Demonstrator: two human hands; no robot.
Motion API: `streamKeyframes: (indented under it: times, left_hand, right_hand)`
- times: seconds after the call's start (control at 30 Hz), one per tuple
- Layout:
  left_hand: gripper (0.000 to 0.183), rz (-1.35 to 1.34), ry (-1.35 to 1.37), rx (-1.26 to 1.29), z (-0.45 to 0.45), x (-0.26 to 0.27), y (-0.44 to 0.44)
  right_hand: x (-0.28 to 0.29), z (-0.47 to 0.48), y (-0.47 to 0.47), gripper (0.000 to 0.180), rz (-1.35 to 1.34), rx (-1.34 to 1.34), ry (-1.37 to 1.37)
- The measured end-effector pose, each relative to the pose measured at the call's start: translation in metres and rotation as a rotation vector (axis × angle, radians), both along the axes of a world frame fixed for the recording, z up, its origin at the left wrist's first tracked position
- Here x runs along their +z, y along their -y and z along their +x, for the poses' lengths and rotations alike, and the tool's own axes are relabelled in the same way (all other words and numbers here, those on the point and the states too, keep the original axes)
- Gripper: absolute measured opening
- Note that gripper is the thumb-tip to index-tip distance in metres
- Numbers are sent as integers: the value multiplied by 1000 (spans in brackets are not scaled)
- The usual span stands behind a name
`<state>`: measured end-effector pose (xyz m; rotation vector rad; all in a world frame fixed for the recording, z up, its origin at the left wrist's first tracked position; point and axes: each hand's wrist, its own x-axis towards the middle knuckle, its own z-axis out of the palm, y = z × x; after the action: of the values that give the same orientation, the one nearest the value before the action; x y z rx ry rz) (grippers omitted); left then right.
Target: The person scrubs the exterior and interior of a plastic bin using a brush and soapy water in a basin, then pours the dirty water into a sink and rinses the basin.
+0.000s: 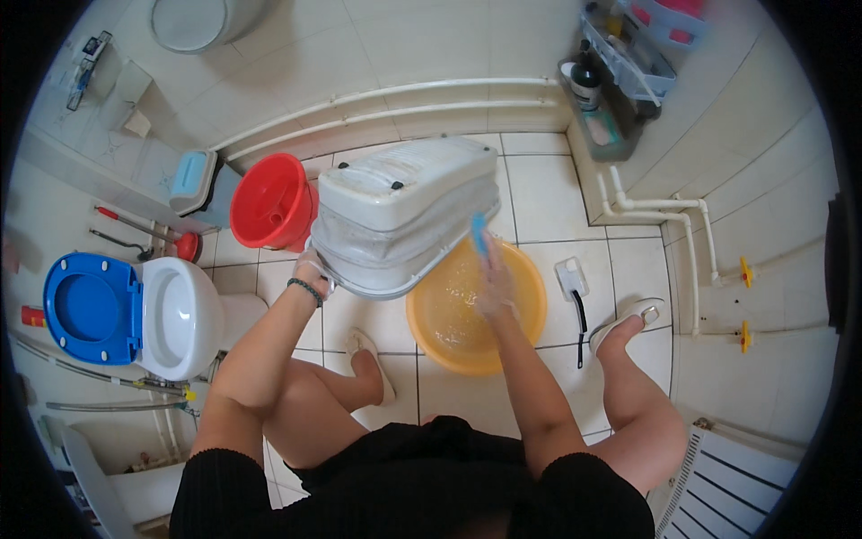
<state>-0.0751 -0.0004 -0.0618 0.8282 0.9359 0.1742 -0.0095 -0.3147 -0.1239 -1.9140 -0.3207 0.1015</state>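
A grey-white plastic tub (411, 222) lies tipped over before me, its underside with small dark feet turned up. At its near left corner my left hand (315, 271), in a thin clear glove, grips the rim. My right hand (497, 283), blurred and gloved as well, holds a blue scrubbing pad or brush (479, 233); which of the two cannot be told. That hand is above a yellow basin (532, 316) of water, close to the tub's right side. Part of the tub's edge overlaps the basin.
A red bucket (273, 202) stands left of the tub. Farther left are a trash bin (195, 182), a plunger (187, 246) and a toilet (182, 313) with a blue seat. A black-handled brush (578, 310) lies right of the basin, near my foot. White pipes (404, 118) run along the wall.
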Motion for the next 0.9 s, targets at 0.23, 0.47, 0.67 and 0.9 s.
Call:
streamKeyframes:
  times: [0.23, 0.47, 0.67, 0.9]
  left_hand:
    - [36, -248, 44, -12, -15, -25, -2]
    - [36, -259, -149, -41, -18, -17, 4]
    - [40, -266, -115, -108, -17, -18, -1]
    - [38, -260, -75, -99, -20, -28, -7]
  right_hand:
    - [27, 25, -49, 45, -145, 13, -385]
    - [-17, 4, -51, 46, -50, 139, 88]
    - [3, 55, -23, 40, -129, 55, -354]
    - [8, 87, -18, 39, -142, 66, -457]
